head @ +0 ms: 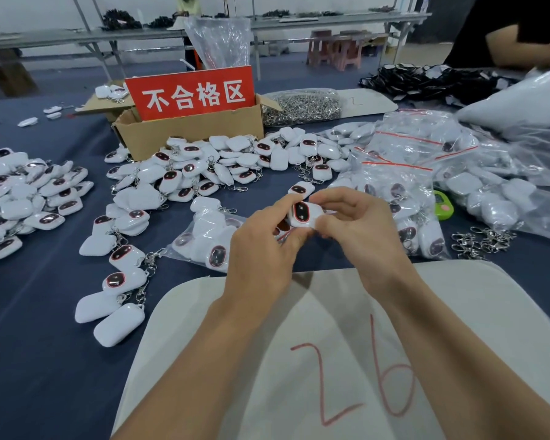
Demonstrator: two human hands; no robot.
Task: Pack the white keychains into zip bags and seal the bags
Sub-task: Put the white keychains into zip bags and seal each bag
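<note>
Red sign (193, 92) in cardboard box (191, 134): "不合格区". White board (346, 360): red handwritten "26".

A factory packing hall: heaps of white keychains (204, 166) beyond the grip, zip bags (400, 173) right of it, a carton (197, 136) bearing a red reject-area sign (192, 92), metal benches (77, 34) behind.

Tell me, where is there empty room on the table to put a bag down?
The biggest bare spot is the blue cloth left of the white mat, below the loose keychains. The mat itself is mostly bare too. It is crowded in front of the cardboard box and among the filled bags on the right.
</note>
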